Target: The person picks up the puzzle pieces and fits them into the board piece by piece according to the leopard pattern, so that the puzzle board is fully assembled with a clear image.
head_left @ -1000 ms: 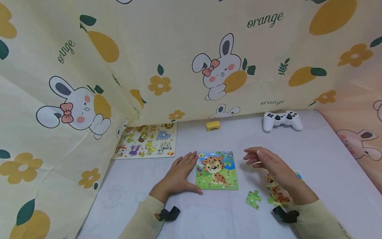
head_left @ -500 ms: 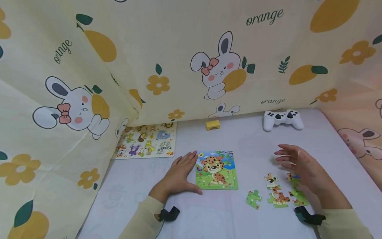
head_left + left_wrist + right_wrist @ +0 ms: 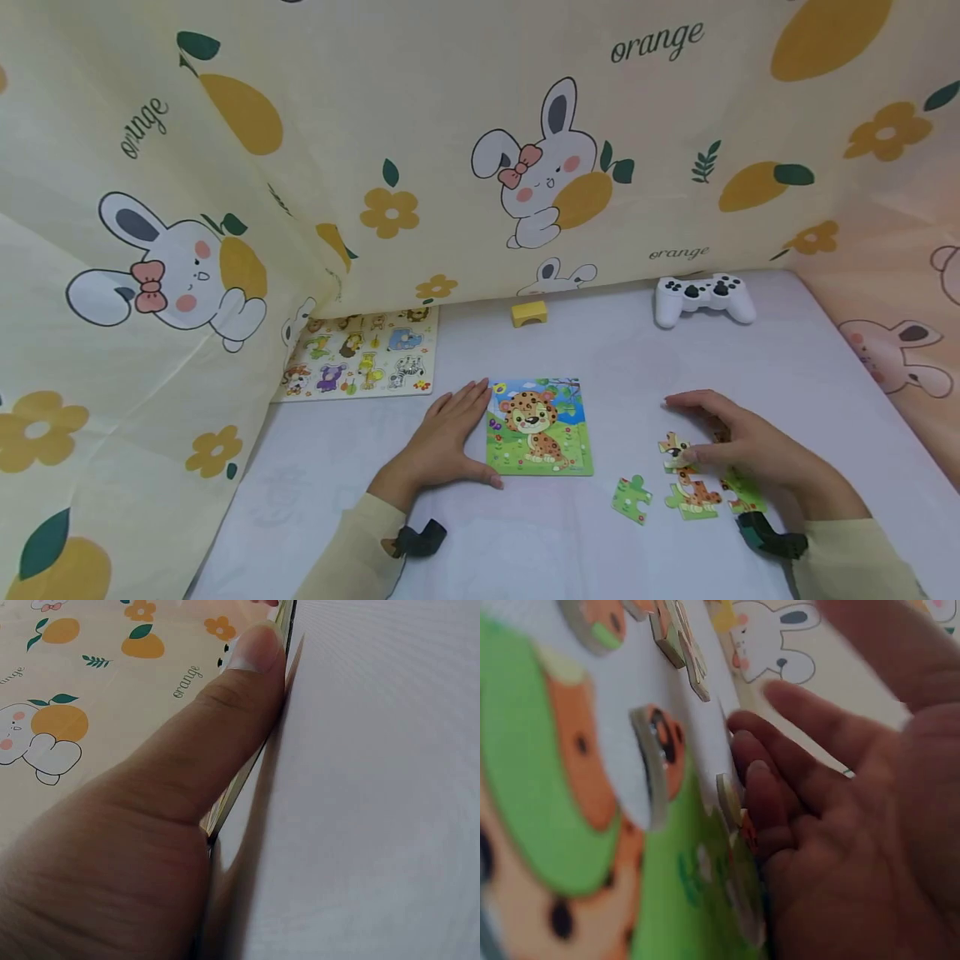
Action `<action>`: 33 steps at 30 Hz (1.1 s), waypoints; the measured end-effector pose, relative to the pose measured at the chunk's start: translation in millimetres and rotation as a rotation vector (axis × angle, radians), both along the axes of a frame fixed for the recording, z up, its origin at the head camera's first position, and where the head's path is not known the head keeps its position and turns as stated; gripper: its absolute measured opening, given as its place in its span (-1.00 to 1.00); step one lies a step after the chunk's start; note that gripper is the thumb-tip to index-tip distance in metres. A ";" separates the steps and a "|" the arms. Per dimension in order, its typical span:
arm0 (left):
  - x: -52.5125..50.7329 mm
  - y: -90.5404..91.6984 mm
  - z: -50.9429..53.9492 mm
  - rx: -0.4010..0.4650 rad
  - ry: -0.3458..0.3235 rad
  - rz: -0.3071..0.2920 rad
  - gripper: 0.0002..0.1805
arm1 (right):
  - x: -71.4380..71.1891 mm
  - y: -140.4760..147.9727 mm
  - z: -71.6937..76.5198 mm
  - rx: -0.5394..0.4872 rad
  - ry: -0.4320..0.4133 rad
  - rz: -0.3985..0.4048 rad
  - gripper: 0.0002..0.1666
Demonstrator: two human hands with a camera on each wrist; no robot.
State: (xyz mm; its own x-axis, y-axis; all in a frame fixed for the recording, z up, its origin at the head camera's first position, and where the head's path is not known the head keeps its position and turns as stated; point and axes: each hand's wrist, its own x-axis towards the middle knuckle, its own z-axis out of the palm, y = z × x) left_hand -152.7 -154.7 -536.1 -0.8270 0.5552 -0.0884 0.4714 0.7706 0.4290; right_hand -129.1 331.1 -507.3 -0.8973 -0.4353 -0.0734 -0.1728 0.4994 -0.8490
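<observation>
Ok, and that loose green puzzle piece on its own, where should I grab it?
Probably pinch the green piece by two opposite edges, coming down from above with the right hand. It lies flat on the white surface, apart from the other pieces, so its edges look free all round.

A white controller [image 3: 705, 302], yellow block [image 3: 529, 311] and animal board [image 3: 430, 350] lie near printed fabric [image 3: 442, 125].
</observation>
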 end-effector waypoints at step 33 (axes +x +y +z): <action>1.4 1.3 4.6 0.006 -0.004 0.009 0.62 | 9.5 -34.9 15.9 0.190 0.056 0.046 -0.64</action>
